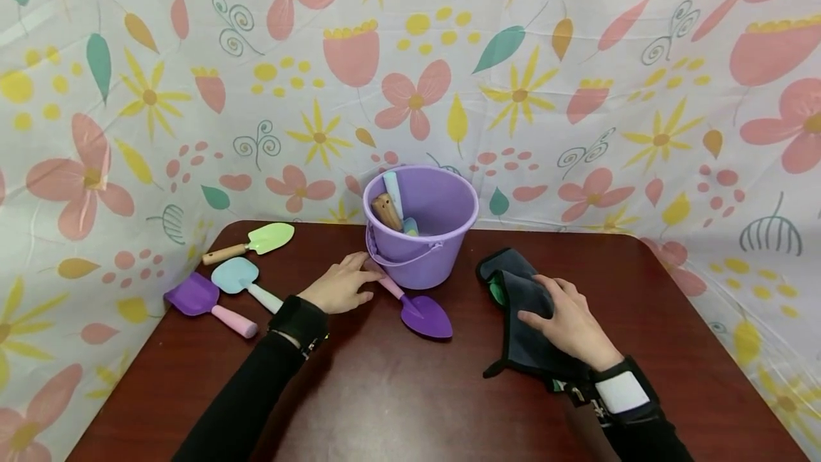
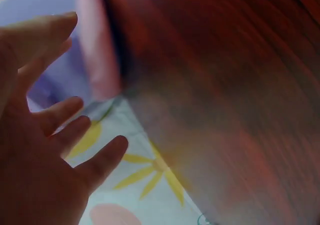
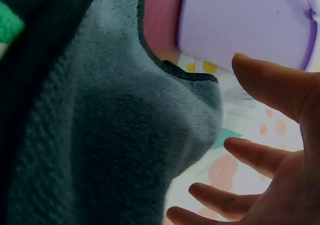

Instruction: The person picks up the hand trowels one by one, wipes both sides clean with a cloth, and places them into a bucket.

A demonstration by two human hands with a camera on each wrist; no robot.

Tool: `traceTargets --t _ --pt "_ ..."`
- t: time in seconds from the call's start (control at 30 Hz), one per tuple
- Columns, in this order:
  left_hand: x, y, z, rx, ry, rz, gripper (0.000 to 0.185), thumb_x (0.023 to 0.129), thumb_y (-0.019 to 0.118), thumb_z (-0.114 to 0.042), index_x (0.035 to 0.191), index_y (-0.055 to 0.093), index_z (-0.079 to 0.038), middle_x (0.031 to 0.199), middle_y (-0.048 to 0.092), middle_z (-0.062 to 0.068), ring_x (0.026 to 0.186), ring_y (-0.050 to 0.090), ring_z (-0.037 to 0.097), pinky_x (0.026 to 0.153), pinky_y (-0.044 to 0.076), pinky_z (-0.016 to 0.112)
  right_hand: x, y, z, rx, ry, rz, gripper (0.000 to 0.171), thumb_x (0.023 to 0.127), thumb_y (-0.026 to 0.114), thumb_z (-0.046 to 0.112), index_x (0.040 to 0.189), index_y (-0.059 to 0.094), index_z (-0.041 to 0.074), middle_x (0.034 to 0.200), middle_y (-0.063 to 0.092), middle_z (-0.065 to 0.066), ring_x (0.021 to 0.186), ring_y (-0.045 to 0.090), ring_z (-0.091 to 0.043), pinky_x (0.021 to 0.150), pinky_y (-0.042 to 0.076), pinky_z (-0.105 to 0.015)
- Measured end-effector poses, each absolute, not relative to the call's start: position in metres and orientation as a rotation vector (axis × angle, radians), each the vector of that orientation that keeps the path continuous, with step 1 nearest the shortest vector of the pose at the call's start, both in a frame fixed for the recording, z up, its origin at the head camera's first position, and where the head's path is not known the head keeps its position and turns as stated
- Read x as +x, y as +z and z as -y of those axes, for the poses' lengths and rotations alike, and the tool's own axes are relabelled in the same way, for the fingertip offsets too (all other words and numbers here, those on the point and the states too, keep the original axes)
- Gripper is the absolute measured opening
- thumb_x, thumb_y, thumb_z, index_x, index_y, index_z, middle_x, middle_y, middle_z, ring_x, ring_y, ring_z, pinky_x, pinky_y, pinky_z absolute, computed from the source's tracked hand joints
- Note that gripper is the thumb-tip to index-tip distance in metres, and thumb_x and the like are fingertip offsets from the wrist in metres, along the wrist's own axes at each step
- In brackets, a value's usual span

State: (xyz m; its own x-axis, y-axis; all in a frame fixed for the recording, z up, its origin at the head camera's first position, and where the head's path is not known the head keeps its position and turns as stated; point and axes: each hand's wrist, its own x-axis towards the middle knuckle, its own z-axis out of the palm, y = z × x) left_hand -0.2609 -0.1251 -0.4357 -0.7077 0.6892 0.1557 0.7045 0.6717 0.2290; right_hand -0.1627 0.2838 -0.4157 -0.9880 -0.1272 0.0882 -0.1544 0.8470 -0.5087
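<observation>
Fingers flat, nothing gripped: left hand (image 1: 338, 286) touches the purple trowel (image 1: 418, 311), right hand (image 1: 569, 321) rests on the grey cloth (image 1: 521, 311).
Trowel lies at frame centre on the dark table (image 1: 398, 398), just below the purple bucket (image 1: 423, 227); three more scoops sit mid-left.

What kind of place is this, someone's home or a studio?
Probably a staged recording corner, not a lived-in room: a flowered sheet hangs as backdrop around a bare table, with only toy spades, a bucket and a cloth on it.
</observation>
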Motion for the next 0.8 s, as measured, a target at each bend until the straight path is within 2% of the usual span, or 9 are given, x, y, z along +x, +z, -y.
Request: traceTargets --t 0.1,0.27,0.43,0.6,0.8 --pt "-0.265 -0.439 0.121 -1.168 -0.368 2.827 0.035 0.089 0.072 -0.015 0.124 0.067 -0.012 0.125 0.049 0.018 0.127 0.039 0.037 0.087 0.043 0.056 -0.169 -0.419 -0.283 0.192 0.800 3.015 0.080 0.088 0.072 0.041 0.148 0.035 0.002 0.143 0.027 -0.036 0.124 0.027 -0.059 0.083 0.037 -0.071" --pt "-0.269 -0.441 0.116 -1.099 -0.398 2.882 0.031 0.089 0.072 -0.015 0.120 0.068 -0.014 0.122 0.054 0.012 0.123 0.045 0.034 0.089 0.041 0.054 -0.183 -0.423 -0.280 0.175 0.798 3.082 0.082 0.089 0.071 0.043 0.150 0.032 0.004 0.144 0.026 -0.037 0.124 0.027 -0.061 0.081 0.038 -0.071" --pt "-0.267 -0.446 0.110 -1.131 -0.364 2.905 0.024 0.088 0.074 -0.019 0.111 0.070 -0.013 0.108 0.063 0.007 0.102 0.059 0.028 0.082 0.046 0.049 -0.200 -0.424 -0.281 0.256 0.825 3.153 0.078 0.092 0.068 0.039 0.150 0.032 0.002 0.142 0.025 -0.040 0.124 0.031 -0.062 0.088 0.037 -0.069" --pt "-0.266 -0.451 0.103 -1.145 -0.344 2.994 0.019 0.086 0.076 -0.025 0.102 0.071 -0.016 0.093 0.063 -0.001 0.087 0.059 0.018 0.078 0.048 0.037 -0.215 -0.423 -0.281 0.300 0.780 3.258 0.076 0.091 0.070 0.036 0.149 0.034 0.001 0.139 0.030 -0.041 0.122 0.037 -0.058 0.090 0.039 -0.065" --pt "-0.266 -0.447 0.090 -1.017 -0.372 3.169 0.037 0.082 0.078 -0.044 0.109 0.067 -0.021 0.096 0.063 -0.006 0.084 0.057 0.015 0.074 0.046 0.036 -0.223 -0.430 -0.277 0.221 0.597 3.358 0.075 0.087 0.074 0.029 0.145 0.038 -0.004 0.131 0.038 -0.039 0.114 0.039 -0.059 0.085 0.042 -0.061"
